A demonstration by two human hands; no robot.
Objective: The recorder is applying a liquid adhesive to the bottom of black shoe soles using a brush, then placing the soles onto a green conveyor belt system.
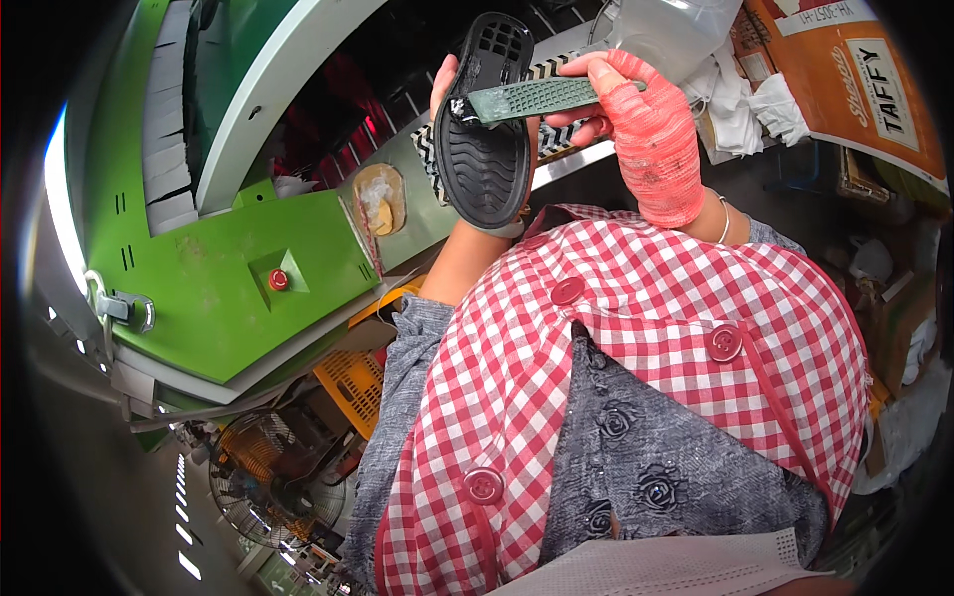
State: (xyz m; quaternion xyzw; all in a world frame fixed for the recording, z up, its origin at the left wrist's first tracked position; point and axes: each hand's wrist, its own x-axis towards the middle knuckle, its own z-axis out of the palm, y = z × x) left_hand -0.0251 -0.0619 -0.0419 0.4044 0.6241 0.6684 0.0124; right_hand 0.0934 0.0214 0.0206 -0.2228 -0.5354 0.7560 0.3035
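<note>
My left hand (444, 83) is behind a black shoe sole (484, 164) and grips it, with fingertips showing at its left edge. The sole stands nearly upright, its ridged, patterned face toward me. In my right hand (656, 139), which wears a pink-red fingerless knitted cover, is a flat green strip (542, 99) with a textured surface, pinched between thumb and fingers. The strip lies across the middle of the sole. Its left end meets a small whitish, shiny patch there; whether that end is a brush or a plain edge I cannot tell.
A green machine (209, 308) with a red button (278, 280) stands at left. Beside it, a yellowish lump lies on a round piece (380, 199) on the grey ledge. A translucent container (676, 35), white cloths (725, 104) and an orange box (855, 79) are at upper right.
</note>
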